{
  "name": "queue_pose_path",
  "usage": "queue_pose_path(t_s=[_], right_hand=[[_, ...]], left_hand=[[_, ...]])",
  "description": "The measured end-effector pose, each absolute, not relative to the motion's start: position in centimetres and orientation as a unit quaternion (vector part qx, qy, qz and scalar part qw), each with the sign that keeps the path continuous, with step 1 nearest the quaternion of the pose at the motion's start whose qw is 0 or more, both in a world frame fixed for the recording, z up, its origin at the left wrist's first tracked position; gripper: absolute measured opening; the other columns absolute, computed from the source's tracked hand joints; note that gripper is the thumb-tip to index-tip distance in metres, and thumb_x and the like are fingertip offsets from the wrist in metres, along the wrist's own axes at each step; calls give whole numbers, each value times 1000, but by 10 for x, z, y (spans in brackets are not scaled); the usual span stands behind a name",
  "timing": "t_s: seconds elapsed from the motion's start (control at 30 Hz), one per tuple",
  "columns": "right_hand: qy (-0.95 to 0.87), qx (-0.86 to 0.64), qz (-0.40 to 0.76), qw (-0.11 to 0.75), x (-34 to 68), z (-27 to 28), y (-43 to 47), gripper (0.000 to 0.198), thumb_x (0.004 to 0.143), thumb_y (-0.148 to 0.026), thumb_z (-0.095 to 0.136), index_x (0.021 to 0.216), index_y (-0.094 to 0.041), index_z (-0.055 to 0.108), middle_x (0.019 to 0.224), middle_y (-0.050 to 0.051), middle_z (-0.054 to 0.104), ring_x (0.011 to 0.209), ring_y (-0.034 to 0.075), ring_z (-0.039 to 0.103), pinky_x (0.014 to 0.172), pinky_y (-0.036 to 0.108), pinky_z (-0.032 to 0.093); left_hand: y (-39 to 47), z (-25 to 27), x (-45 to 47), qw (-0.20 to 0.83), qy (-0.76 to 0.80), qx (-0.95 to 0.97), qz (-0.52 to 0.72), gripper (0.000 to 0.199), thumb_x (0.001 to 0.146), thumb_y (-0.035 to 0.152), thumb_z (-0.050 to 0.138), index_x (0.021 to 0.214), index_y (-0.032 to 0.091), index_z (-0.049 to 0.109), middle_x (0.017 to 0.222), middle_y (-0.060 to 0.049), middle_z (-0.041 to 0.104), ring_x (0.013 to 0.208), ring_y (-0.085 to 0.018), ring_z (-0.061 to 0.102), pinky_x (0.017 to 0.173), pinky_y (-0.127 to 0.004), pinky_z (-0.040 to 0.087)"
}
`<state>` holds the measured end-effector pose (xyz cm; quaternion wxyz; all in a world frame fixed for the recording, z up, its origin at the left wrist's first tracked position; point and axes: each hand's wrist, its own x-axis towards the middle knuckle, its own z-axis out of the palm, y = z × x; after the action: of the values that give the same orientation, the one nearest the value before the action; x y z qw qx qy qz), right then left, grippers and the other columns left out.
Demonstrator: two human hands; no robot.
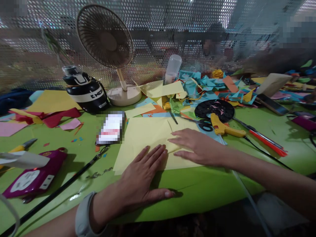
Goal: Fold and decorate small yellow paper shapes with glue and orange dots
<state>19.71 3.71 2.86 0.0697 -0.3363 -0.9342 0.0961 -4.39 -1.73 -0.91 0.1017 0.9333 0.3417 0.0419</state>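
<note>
A pale yellow sheet of paper (140, 131) lies on the green table, with a cut or crease line across its right half. My left hand (143, 176) rests flat on the sheet's lower left part, fingers stretched and thumb out to the right over the table. Over the right half is my right hand (195, 146), its fingers extended to the left and slightly apart, touching or just above the paper. Neither hand grips anything. Just past the sheet's right edge are black-handled scissors (205, 125) and a yellow glue gun (223, 126).
A black bottle (85, 90), a beige fan (124, 95) and a phone (110, 128) stand or lie behind. Blue paper scraps (202, 82) pile up at the back. A red-handled cutter (268, 141) lies right; a purple power strip (37, 176) sits left.
</note>
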Motion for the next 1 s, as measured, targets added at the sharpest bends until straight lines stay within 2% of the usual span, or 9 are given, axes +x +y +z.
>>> queue_pose_path(t_s=[0.1, 0.2, 0.5, 0.7, 1.0], right_hand=[[-937, -340, 73, 38, 202, 18, 23, 64, 87, -60, 46, 136, -19, 50, 145, 18, 41, 129, 34, 41, 103, 51, 34], [-931, -360, 61, 30, 206, 7, 14, 70, 87, -66, 37, 140, -21, 44, 149, 19, 33, 134, 35, 34, 105, 53, 32], [-923, -377, 72, 28, 213, 2, 10, 70, 87, -66, 35, 142, -24, 41, 152, 16, 29, 139, 33, 27, 110, 51, 27], [-924, -375, 65, 30, 213, 1, 9, 71, 87, -67, 34, 142, -23, 41, 151, 17, 30, 139, 33, 27, 110, 51, 27], [-926, -371, 65, 33, 213, 0, 11, 71, 87, -68, 35, 142, -24, 42, 150, 16, 31, 138, 34, 30, 109, 52, 28]], left_hand=[[-18, -11, -45, 97, 340, 934, 45, 95, 82, 74, 35, 150, 13, 7, 153, -17, 18, 142, -31, 17, 114, -51, 12], [-19, -11, -45, 98, 349, 932, 26, 94, 83, 74, 33, 150, 13, 10, 154, -15, 15, 142, -30, 15, 115, -49, 11], [-18, -9, -45, 90, 346, 934, 9, 94, 84, 73, 31, 150, 15, -2, 155, -14, 12, 142, -29, 13, 115, -51, 11], [-18, -8, -46, 97, 347, 933, 3, 93, 84, 73, 31, 150, 13, 4, 155, -14, 10, 143, -28, 10, 116, -49, 9], [-17, 3, -63, 141, 346, 928, -9, 91, 85, 70, 35, 150, 18, -2, 157, -10, 5, 143, -26, 10, 117, -44, 9]])
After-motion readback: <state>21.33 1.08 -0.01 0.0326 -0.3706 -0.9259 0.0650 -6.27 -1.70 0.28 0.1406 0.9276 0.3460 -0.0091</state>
